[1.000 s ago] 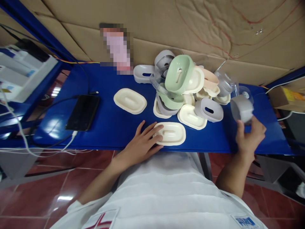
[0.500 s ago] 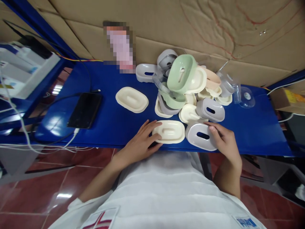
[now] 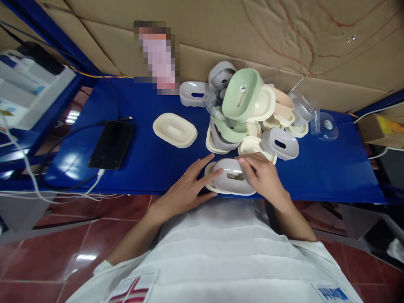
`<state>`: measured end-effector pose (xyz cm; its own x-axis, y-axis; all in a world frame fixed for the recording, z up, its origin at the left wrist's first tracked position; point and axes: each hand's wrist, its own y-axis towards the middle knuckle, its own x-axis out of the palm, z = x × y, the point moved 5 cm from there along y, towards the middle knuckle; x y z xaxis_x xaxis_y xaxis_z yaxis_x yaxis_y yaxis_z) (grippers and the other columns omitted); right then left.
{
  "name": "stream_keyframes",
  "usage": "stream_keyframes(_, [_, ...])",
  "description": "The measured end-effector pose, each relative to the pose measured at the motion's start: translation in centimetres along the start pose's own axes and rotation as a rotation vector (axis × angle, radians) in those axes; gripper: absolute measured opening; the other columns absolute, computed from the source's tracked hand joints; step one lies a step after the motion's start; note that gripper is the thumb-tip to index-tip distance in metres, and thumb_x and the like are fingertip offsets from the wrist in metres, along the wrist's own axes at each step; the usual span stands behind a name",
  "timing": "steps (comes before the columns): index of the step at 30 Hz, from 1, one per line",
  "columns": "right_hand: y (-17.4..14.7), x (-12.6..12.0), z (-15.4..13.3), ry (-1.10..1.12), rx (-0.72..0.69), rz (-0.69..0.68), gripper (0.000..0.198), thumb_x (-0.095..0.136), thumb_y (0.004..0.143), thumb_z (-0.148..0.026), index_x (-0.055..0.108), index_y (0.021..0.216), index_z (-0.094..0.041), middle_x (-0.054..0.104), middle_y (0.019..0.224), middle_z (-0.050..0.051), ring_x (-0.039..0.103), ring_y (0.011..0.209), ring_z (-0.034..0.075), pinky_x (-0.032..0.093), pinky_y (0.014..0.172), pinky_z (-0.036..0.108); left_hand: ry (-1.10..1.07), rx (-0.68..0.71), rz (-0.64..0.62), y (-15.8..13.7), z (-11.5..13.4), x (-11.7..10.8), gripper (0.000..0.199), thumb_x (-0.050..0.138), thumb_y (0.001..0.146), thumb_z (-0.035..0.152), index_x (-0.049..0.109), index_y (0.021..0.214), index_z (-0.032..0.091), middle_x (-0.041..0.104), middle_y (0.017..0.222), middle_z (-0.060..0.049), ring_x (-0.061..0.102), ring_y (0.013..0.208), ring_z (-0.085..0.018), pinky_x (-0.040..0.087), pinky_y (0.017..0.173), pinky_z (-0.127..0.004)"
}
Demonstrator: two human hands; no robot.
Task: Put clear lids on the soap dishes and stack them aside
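My right hand (image 3: pixel 263 174) clamped the right end of the grey slotted dish (image 3: pixel 232 185) between thumb and fingers, over the cream tray (image 3: pixel 210 168) at the front edge of the blue table (image 3: pixel 325 168). My left hand (image 3: pixel 184 189), apart from the right, was spread with its fingers at the left ends of both parts, presumably to steady them. Just beyond, a pile of dishes and trays (image 3: pixel 263 107), topped by a green dish (image 3: pixel 233 101), limited clearance on the far side, while a loose cream tray (image 3: pixel 183 130) and a black phone (image 3: pixel 110 145) lay leftward, clear of both hands.
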<state>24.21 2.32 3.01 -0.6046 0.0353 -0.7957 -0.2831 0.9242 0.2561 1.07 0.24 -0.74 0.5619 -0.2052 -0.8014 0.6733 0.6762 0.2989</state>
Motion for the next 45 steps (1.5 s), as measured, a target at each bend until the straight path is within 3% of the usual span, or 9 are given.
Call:
stream_keyframes(6, [-1.6, -0.2, -0.6, -0.041, -0.229, 0.038, 0.043, 0.053, 0.112, -0.036, 0.060, 0.152, -0.025, 0.067, 0.151, 0.012, 0.060, 0.142, 0.031, 0.048, 0.119, 0.053, -0.041, 0.019, 0.065, -0.3, -0.3, -0.2, 0.049, 0.073, 0.102, 0.033, 0.058, 0.148, 0.024, 0.035, 0.173, -0.018, 0.043, 0.159, -0.034, 0.051, 0.125, -0.052])
stream_keyframes(10, [-4.9, 0.7, -0.5, -0.158, -0.382, -0.153, 0.055, 0.067, 0.105, -0.046, 0.058, 0.155, -0.024, 0.059, 0.161, 0.012, 0.049, 0.155, 0.032, 0.041, 0.127, 0.056, -0.036, 0.059, 0.103, -0.4, -0.5, -0.2, 0.045, 0.075, 0.101, 0.031, 0.061, 0.143, 0.022, 0.042, 0.168, -0.019, 0.046, 0.157, -0.034, 0.053, 0.124, -0.053])
stream_keyframes(17, [-6.4, 0.9, -0.1, -0.230, -0.441, -0.116, 0.041, 0.065, 0.107, -0.031, 0.064, 0.147, -0.023, 0.065, 0.155, 0.010, 0.055, 0.151, 0.029, 0.048, 0.123, 0.052, 0.000, 0.113, 0.078, -0.2, -0.3, 0.3, 0.044, 0.072, 0.102, 0.030, 0.060, 0.144, 0.022, 0.045, 0.167, -0.017, 0.046, 0.157, -0.034, 0.053, 0.123, -0.056])
stream_keyframes(23, [-2.9, -11.6, 13.5, -0.470, 0.045, 0.554, 0.050, 0.063, 0.106, -0.038, 0.062, 0.148, -0.011, 0.063, 0.149, 0.029, 0.055, 0.149, 0.035, 0.044, 0.119, 0.053, -0.050, 0.019, 0.026, -0.3, -0.3, 0.2, 0.047, 0.073, 0.102, 0.035, 0.060, 0.147, 0.025, 0.037, 0.173, -0.016, 0.045, 0.158, -0.033, 0.052, 0.124, -0.053])
stream_keyframes(26, [-0.4, -14.4, 21.6, -0.637, 0.380, 0.424, 0.100, 0.082, 0.087, -0.055, 0.046, 0.156, 0.007, 0.052, 0.151, 0.045, 0.054, 0.148, 0.043, 0.050, 0.104, 0.052, -0.057, 0.000, 0.019, -0.4, -0.4, 0.1, 0.045, 0.070, 0.104, 0.034, 0.060, 0.147, 0.025, 0.036, 0.174, -0.016, 0.045, 0.158, -0.032, 0.051, 0.125, -0.052])
stream_keyframes(31, [0.8, -15.5, 26.3, -0.709, 0.592, 0.418, 0.057, 0.078, 0.087, -0.041, 0.075, 0.128, -0.001, 0.080, 0.103, 0.029, 0.078, 0.095, 0.033, 0.046, 0.076, 0.040, -0.067, -0.028, 0.006, -0.4, -0.6, 0.3, 0.044, 0.069, 0.105, 0.035, 0.061, 0.147, 0.027, 0.037, 0.174, -0.014, 0.047, 0.157, -0.032, 0.052, 0.124, -0.052])
stream_keyframes(35, [-1.7, -16.8, 22.2, -0.815, 0.421, 0.710, 0.033, 0.067, 0.092, -0.024, 0.080, 0.112, -0.001, 0.081, 0.094, 0.024, 0.079, 0.086, 0.027, 0.050, 0.077, 0.036, -0.072, -0.020, 0.014, -0.4, -0.4, 0.2, 0.042, 0.068, 0.105, 0.035, 0.061, 0.146, 0.026, 0.038, 0.173, -0.014, 0.046, 0.158, -0.030, 0.050, 0.126, -0.050])
stream_keyframes(39, [-5.6, -13.1, 11.0, -0.838, -0.233, 0.917, 0.033, 0.069, 0.092, -0.013, 0.079, 0.123, -0.011, 0.082, 0.107, 0.018, 0.081, 0.101, 0.027, 0.060, 0.093, 0.035, -0.083, -0.065, 0.000, -0.5, -0.6, 0.3, 0.040, 0.071, 0.103, 0.041, 0.062, 0.139, 0.026, 0.036, 0.175, -0.012, 0.044, 0.159, -0.031, 0.049, 0.127, -0.050])
stream_keyframes(45, [-7.0, -2.9, -1.0, -0.466, -0.508, 0.488, 0.045, 0.075, 0.093, -0.009, 0.073, 0.136, -0.024, 0.082, 0.107, 0.006, 0.080, 0.104, 0.022, 0.065, 0.093, 0.032, -0.208, -0.175, 0.032, -0.6, -1.4, 0.4, 0.060, 0.082, 0.093, 0.049, 0.053, 0.142, 0.027, 0.042, 0.170, -0.014, 0.050, 0.155, -0.033, 0.052, 0.124, -0.054])
